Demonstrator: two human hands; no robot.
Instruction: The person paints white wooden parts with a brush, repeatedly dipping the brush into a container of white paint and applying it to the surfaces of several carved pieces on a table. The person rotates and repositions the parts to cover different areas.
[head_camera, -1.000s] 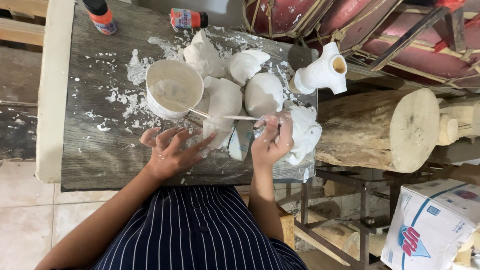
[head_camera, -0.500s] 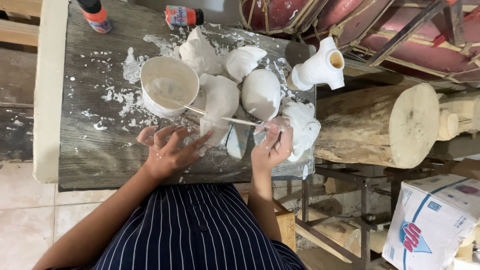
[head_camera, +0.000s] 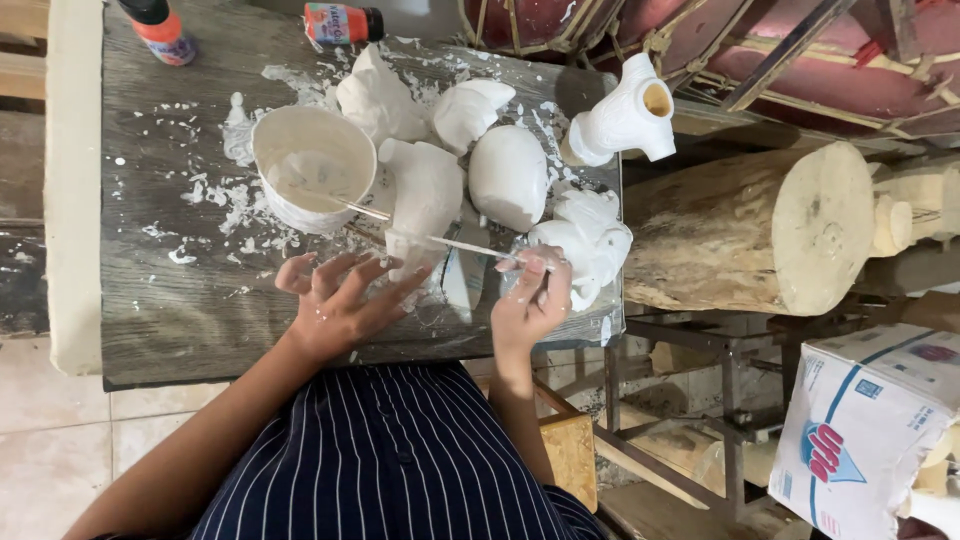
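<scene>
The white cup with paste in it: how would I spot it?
Find the grey wooden table smeared with white. The cup stands ahead of the left hand, beside the white plaster pieces. It alone is round, open-topped and has a thin stick leaning inside.

Little is seen to have changed over the last second. The left hand (head_camera: 335, 305) has been spread wider, its fingers (head_camera: 385, 272) fanned out over the counter (head_camera: 170, 300) just beside the curved white plaster piece (head_camera: 425, 200), where a second ago they were held closer together. The right hand (head_camera: 530, 305) has been kept pinched on the thin stick (head_camera: 470, 247), which has been shifted only slightly, its far end lying across the plaster piece toward the white bowl (head_camera: 312, 165). The view itself has been moved a little, so that the counter sits lower and further left.
</scene>
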